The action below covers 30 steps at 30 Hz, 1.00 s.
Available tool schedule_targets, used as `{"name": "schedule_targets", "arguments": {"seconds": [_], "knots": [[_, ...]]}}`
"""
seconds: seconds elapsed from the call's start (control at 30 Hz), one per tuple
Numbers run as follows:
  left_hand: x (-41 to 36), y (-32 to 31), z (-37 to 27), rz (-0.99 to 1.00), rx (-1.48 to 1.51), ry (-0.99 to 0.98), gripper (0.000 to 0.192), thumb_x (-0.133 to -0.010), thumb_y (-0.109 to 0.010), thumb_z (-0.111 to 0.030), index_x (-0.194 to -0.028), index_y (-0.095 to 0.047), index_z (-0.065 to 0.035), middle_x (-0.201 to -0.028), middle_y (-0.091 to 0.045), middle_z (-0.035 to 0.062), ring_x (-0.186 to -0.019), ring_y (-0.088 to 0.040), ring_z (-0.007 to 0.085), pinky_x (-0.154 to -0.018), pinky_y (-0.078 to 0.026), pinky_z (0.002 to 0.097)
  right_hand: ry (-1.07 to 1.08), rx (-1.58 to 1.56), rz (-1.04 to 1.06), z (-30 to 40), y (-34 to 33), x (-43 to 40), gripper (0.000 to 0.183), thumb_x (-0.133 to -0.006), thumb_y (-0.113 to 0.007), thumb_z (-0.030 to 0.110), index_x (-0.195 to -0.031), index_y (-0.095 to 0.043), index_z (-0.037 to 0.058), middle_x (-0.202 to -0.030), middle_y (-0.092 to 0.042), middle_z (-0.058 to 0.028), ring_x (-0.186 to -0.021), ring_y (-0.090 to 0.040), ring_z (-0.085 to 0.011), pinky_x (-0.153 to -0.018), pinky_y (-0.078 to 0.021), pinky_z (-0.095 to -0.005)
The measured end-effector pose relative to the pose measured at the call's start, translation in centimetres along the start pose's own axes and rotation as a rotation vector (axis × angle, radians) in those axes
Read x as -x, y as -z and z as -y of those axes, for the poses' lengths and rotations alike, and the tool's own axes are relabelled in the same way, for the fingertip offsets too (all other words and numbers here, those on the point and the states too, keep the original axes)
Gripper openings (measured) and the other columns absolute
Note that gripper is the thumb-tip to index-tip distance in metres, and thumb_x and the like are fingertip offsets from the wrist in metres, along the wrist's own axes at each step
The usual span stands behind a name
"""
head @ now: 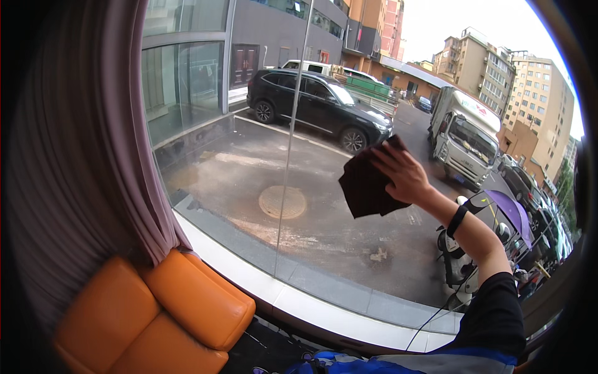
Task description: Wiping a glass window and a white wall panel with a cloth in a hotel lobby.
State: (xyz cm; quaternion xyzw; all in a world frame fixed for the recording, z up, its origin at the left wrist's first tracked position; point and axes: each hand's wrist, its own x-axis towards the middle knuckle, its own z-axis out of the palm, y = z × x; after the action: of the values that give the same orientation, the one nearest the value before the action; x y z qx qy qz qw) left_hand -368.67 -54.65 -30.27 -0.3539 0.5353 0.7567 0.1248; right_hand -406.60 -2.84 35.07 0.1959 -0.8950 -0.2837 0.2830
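My right hand [401, 172] lies flat on a dark brown cloth [369, 187], fingers spread and pointing up and left. It holds the cloth against, or very close to, the large window pane [224, 187]. The cloth hangs in a loose, folded shape below and left of my fingers. My right arm, with a black wristband [457, 222], reaches up from the lower right. My left hand is out of view.
Left of the window hangs a mauve curtain [103, 140]. An orange leather sofa [196, 299] stands below it. A white sill [317, 318] runs along the glass, with a thin black cable [423, 327] at its right. Outside are a black SUV [317, 100], a truck [467, 135] and a scooter [455, 262].
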Motion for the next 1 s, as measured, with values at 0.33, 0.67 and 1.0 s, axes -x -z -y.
{"name": "schedule_targets", "arguments": {"seconds": [0.33,0.67,1.0], "knots": [[3.9,-8.6,9.8,-0.054,-0.197,-0.332,0.011,-0.082,-0.060,-0.019,-0.079,-0.061,-0.0092,-0.069,-0.056,0.0008,-0.061,-0.052,0.0115,-0.056,-0.044,0.0267,-0.442,0.313,-0.459,-12.7,8.9,-5.1,0.072,-0.074,-0.060,0.017,-0.142,-0.035,0.0159,-0.150,-0.026,-0.0092,-0.140,-0.017,-0.0331,-0.114,-0.0174,-0.0440],[8.4,1.4,11.2,-0.365,-0.074,-0.014,0.011,-0.082,-0.059,-0.019,-0.079,-0.061,-0.0084,-0.069,-0.058,0.0015,-0.060,-0.053,0.0118,-0.055,-0.045,0.0273,-0.264,0.175,-0.505,-0.2,-0.5,-11.6,0.076,-0.073,-0.063,0.028,-0.142,-0.035,0.0130,-0.149,-0.024,-0.0149,-0.139,-0.014,-0.0410,-0.113,-0.0133,-0.0500],[12.4,0.2,9.8,-0.523,-0.142,0.093,0.006,-0.065,-0.056,-0.002,-0.068,-0.061,-0.0027,-0.058,-0.058,0.0055,-0.054,-0.055,0.0141,-0.051,-0.044,0.0286,0.172,-0.329,0.080,18.1,-15.7,-4.0,0.072,-0.064,-0.062,0.014,-0.134,-0.045,0.0062,-0.149,-0.024,-0.0160,-0.139,-0.013,-0.0405,-0.114,-0.0068,-0.0525]]}}
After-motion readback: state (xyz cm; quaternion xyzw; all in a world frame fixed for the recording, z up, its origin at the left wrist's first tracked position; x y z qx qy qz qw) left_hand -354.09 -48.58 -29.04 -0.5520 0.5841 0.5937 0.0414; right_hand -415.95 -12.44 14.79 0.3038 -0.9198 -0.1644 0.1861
